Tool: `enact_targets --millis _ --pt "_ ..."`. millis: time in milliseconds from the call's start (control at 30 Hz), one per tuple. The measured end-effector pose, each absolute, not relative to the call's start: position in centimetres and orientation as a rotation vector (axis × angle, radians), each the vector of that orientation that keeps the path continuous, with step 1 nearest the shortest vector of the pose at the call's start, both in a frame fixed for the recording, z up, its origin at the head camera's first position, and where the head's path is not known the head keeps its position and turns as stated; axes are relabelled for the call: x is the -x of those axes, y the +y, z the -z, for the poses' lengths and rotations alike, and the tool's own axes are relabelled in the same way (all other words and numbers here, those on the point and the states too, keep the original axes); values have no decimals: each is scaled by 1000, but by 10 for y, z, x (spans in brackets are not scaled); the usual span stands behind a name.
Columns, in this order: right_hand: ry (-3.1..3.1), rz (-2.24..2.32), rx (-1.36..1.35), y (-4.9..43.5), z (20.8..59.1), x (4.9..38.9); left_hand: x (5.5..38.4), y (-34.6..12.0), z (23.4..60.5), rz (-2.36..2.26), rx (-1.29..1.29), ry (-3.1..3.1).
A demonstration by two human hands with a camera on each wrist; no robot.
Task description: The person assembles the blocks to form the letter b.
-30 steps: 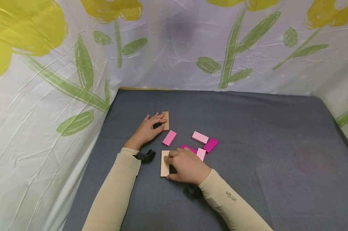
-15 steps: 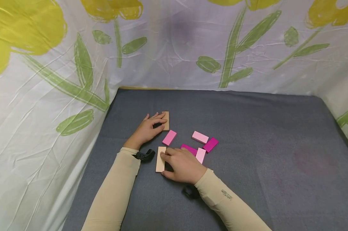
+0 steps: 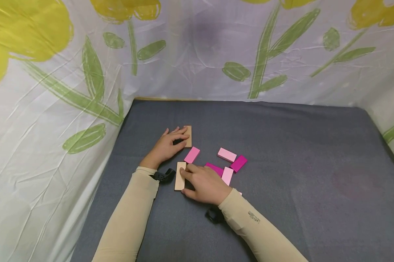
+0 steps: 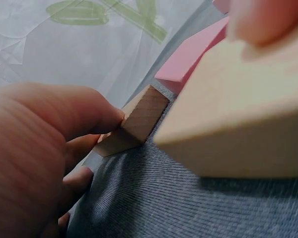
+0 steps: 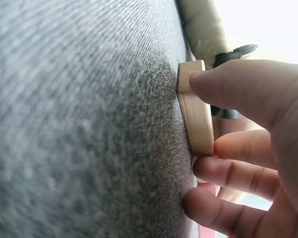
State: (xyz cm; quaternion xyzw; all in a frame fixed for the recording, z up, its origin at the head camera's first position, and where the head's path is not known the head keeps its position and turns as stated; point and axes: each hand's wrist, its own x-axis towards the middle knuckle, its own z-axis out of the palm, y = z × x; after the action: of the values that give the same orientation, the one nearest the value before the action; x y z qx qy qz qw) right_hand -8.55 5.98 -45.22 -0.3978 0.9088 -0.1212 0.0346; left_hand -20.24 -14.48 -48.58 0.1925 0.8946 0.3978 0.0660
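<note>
The left hand (image 3: 165, 145) lies at the far left, its fairly straight fingers and its thumb touching a plain wooden block (image 3: 188, 137). That block also shows beyond the thumb in the left wrist view. Nearer, the right hand (image 3: 206, 183) holds a second, paler wooden block (image 3: 179, 177) between thumb and fingers, flat on the cloth. In the right wrist view, the thumb presses one end of this pale block (image 5: 196, 111) and a finger reaches its other end. A pink block (image 3: 192, 155) lies between the two wooden ones, close to the pale block's far end.
Right of the hands lie a light pink block (image 3: 226, 155), a magenta block (image 3: 238, 163), another magenta block (image 3: 214, 169) and another light pink block (image 3: 227, 176). Grey cloth (image 3: 301, 163) covers the table. A flower-print curtain (image 3: 197, 65) hangs behind and at the sides.
The right hand has slid the pale wooden block left and away from the person, up near the pink block. The left hand and its block stay in place.
</note>
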Motion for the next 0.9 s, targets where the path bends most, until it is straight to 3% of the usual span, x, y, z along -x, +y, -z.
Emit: enact_targets --millis 900 --pt "2823 448 1075 63 456 97 201 -144 482 -1211 -587 2688"
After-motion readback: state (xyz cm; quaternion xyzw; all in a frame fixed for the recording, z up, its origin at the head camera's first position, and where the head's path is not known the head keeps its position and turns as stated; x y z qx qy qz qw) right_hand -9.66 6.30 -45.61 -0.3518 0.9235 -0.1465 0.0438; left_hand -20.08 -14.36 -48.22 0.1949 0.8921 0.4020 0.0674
